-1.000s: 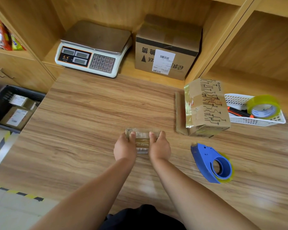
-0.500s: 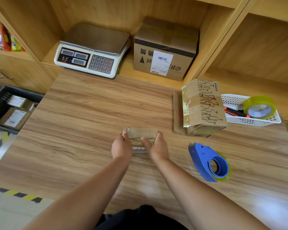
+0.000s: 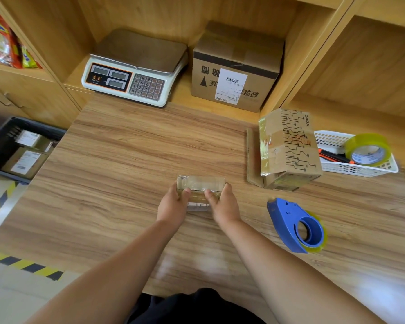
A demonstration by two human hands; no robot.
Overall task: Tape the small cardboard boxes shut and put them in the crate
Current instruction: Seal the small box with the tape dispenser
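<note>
Your left hand (image 3: 172, 206) and right hand (image 3: 225, 206) grip the ends of the small box (image 3: 198, 196) on the surface (image 3: 126, 160), thumbs on top; press the tape (image 3: 201, 183) flat along every edge before crating.

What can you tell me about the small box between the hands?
The small box is brown cardboard under glossy clear tape, with a white label on its near side, partly hidden. It sits level, long side across, over the middle of the table. The left hand and right hand grip its ends, thumbs on top.
</note>
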